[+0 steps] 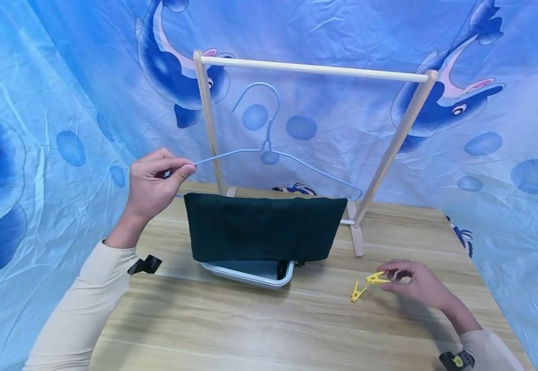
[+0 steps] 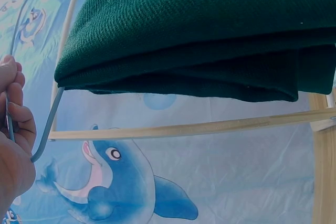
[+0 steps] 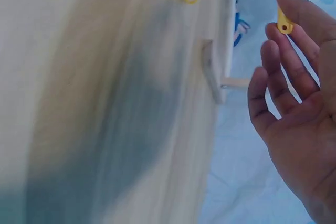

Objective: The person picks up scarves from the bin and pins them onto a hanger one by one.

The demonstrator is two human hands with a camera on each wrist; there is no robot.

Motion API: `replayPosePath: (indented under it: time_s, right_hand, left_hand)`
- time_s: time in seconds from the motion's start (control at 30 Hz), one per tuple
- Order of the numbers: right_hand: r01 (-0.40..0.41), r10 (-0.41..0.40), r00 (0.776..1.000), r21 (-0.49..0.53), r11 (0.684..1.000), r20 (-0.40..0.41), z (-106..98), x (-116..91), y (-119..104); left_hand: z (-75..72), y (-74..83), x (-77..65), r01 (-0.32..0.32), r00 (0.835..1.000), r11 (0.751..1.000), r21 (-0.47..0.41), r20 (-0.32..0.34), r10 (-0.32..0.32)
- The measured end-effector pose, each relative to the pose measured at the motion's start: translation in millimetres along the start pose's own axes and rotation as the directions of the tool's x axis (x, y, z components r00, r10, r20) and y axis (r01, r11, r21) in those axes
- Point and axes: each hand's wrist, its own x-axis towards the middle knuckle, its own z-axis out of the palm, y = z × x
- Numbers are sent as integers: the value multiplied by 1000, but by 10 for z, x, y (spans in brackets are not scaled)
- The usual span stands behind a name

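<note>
My left hand (image 1: 150, 180) grips one shoulder of a blue wire hanger (image 1: 315, 169), holding it up in front of the rack. Over the hanger's lower bar hangs a folded dark green cloth (image 1: 264, 229), its ribbed weave showing in the left wrist view. Low at the right, my right hand (image 1: 414, 282) pinches a yellow clothespin (image 1: 376, 278) between thumb and fingers. In the right wrist view the clothespin (image 3: 285, 9) sits between the thumb and index finger, and the other fingers are loosely bent. A second yellow clothespin (image 1: 357, 292) lies on the table just left of it.
Behind the cloth stands a wooden rack (image 1: 397, 139) with a white top rail (image 1: 315, 68). A white tray (image 1: 250, 276) with something black inside sits partly hidden under the cloth. The wood-grain table (image 1: 259, 330) is backed by a blue dolphin-print curtain (image 1: 519, 118).
</note>
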Motion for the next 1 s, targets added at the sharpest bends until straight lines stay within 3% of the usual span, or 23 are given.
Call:
replayPosePath:
  time_s: [0.13,0.53,0.83,1.0]
  right_hand:
    - [25,-25,997,-3,1000,-77,-32,87,-92]
    - [36,-46,983,-55,998,-178,-147,326,-418]
    - [172,-171,934,-26,985,-314,-224,565,-755]
    - [210,-192,915,14,978,-354,-290,701,-948]
  left_hand:
    - [-3,-2,2,0,1000,1000,4,0,0]
    - [-11,-31,-14,0,1000,1000,-11,-5,0]
    - [-5,-32,-10,-3,1000,1000,-14,-12,3]
    - [-5,-35,-14,0,1000,1000,-13,-12,0]
